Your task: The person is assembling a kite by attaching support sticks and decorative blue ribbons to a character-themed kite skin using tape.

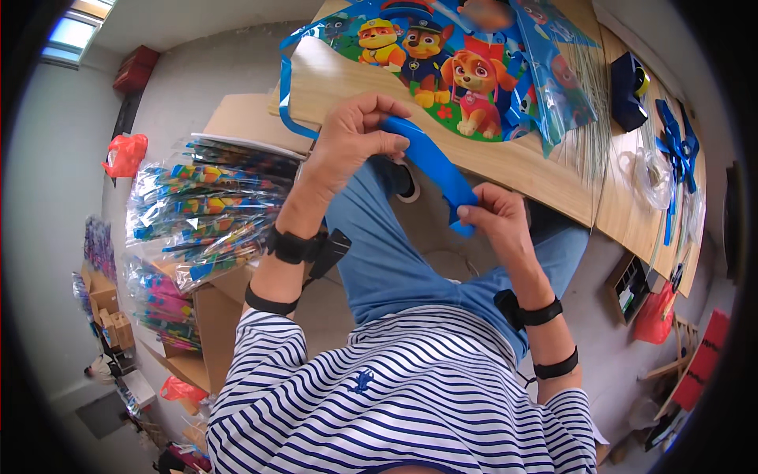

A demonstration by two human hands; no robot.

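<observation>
No readable lettering, labels or numbers.

One head-worn wide fisheye view, close above the wearer, facing steeply down.
The striped shirt (pixel 442 371) sits nearest the lens; farther out, the near edge of the table (pixel 509 163) slants across the upper part, lower toward the right.

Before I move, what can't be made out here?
In the head view:
Blue ribbon: stretch behind the left hand, hidden by it; part pinched in the right hand, covered by fingers.
Printed sheet: top cut off by the picture's upper edge.
Brown boxes, far left: details too small to tell.
</observation>
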